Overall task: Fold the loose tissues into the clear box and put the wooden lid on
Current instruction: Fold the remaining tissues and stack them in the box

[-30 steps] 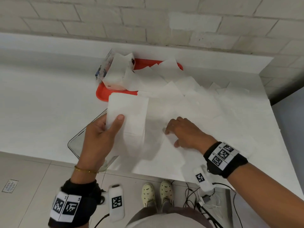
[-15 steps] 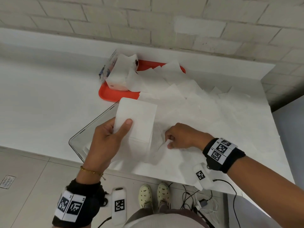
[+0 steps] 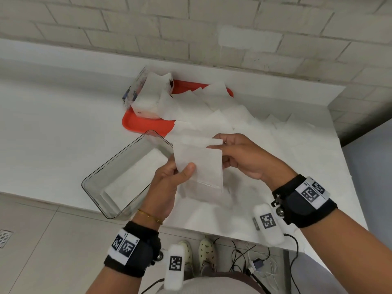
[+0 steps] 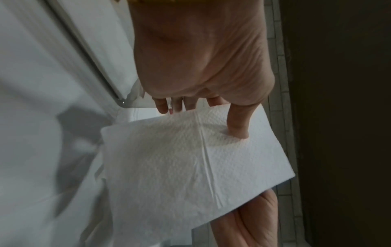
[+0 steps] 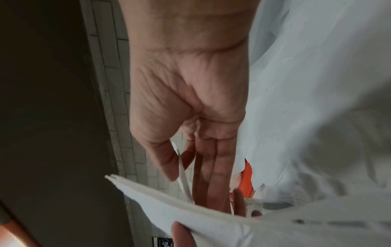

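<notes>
Head view looks down; both wrist views closely share the folded tissue (image 3: 199, 164).

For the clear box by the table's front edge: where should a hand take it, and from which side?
Probably by a long wall of the clear box near its rim, from above: the top is open, the walls thin and upright, fingers inside and thumb outside. Tissues already line the bottom.

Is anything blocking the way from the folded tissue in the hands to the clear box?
Nothing visible does. The folded tissue, held by the left hand and right hand, hangs just right of the clear box, whose top is open; only tissues already laid flat lie inside.
</notes>
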### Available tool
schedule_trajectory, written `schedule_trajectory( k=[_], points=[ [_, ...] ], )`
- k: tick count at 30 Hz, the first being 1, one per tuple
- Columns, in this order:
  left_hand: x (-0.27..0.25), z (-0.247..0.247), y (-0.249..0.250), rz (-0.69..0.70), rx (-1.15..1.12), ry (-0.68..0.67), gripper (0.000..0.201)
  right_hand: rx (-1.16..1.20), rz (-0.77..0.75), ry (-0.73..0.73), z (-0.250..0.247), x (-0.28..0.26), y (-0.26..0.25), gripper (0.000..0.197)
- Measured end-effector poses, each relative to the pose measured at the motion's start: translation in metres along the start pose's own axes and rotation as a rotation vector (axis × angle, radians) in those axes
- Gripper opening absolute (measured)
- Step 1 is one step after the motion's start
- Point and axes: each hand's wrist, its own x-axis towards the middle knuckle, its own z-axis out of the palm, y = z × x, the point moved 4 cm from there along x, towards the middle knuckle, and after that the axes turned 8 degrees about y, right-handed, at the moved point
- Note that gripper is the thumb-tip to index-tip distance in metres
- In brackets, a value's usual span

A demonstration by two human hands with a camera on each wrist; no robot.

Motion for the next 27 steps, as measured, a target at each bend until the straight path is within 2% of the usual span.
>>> schedule_trajectory(
  k=[3,5,7,8,10,12,14,17,19,21,23,27],
  points=[
    [0.003,0.007,0.003,-0.005,0.019,0.025,0.04,-0.011,-0.039,-0.041,-0.004,-0.007,-0.001,0.019],
    [0.004,0.008,0.005,0.007,0.023,0.05,0.04,0.015,-0.054,-0.045,-0.012,-0.011,0.0,0.012],
    [0.004,0.006,0.008,0.022,0.011,0.078,0.042,-0.001,-0.059,0.031,-0.028,-0.01,0.009,0.01],
    [0.005,0.002,0.009,0.025,-0.001,0.101,0.043,-0.102,-0.063,0.112,-0.04,-0.007,0.019,0.013],
    [0.005,-0.008,0.011,0.029,-0.034,0.153,0.042,-0.511,-0.044,0.291,-0.066,-0.002,0.047,0.032],
    [0.003,-0.023,0.013,0.023,-0.076,0.19,0.036,-0.901,0.039,0.346,-0.081,0.002,0.08,0.058],
    [-0.002,-0.038,0.015,0.027,-0.097,0.204,0.032,-0.99,0.083,0.364,-0.082,0.005,0.105,0.073],
    [-0.013,-0.056,0.019,0.049,-0.113,0.228,0.021,-1.008,0.044,0.455,-0.068,0.013,0.119,0.087],
    [-0.021,-0.063,0.02,0.029,-0.12,0.211,0.017,-1.069,-0.004,0.531,-0.058,0.022,0.116,0.088],
    [-0.029,-0.068,0.021,0.024,-0.113,0.204,0.015,-1.128,-0.057,0.577,-0.056,0.033,0.108,0.082],
    [-0.037,-0.069,0.02,0.021,-0.096,0.192,0.017,-1.182,-0.128,0.528,-0.059,0.047,0.1,0.077],
    [-0.049,-0.062,0.016,-0.05,-0.053,0.133,0.043,-1.362,-0.313,0.191,-0.058,0.078,0.084,0.073]
  ],
)
